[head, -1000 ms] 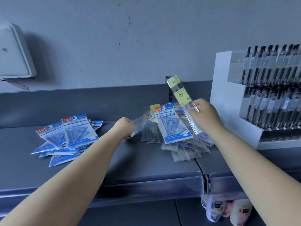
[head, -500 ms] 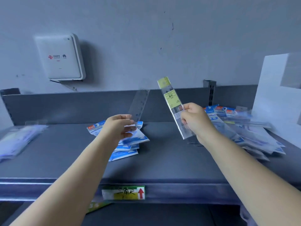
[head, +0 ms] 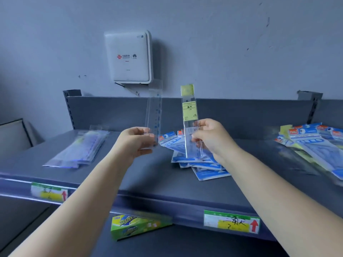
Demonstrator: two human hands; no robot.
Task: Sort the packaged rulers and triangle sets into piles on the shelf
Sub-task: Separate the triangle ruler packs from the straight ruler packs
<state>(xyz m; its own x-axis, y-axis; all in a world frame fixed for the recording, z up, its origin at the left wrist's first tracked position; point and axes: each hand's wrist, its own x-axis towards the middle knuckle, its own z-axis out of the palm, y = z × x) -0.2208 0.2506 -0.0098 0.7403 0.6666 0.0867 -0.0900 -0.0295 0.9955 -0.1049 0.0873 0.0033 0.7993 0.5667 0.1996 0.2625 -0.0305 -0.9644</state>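
My left hand (head: pixel 136 141) grips the lower end of a clear packaged ruler (head: pixel 154 112), held upright over the grey shelf (head: pixel 152 182). My right hand (head: pixel 209 138) pinches a second packaged ruler with a yellow label (head: pixel 190 112), also upright. Behind the right hand lies a pile of blue triangle-set packs (head: pixel 200 164). On the shelf's left a pile of clear ruler packs (head: pixel 81 147) lies flat. A mixed heap of blue packs and rulers (head: pixel 311 145) covers the shelf's right end.
A white wall box (head: pixel 129 57) hangs above the shelf's back panel. Price tags (head: pixel 232 221) sit on the shelf's front rail. A green and yellow box (head: pixel 137 225) lies on the lower shelf.
The view has swung left, so the ruler pile and wall box moved toward the middle. Both hands have carried their rulers leftward and now hold them more upright.
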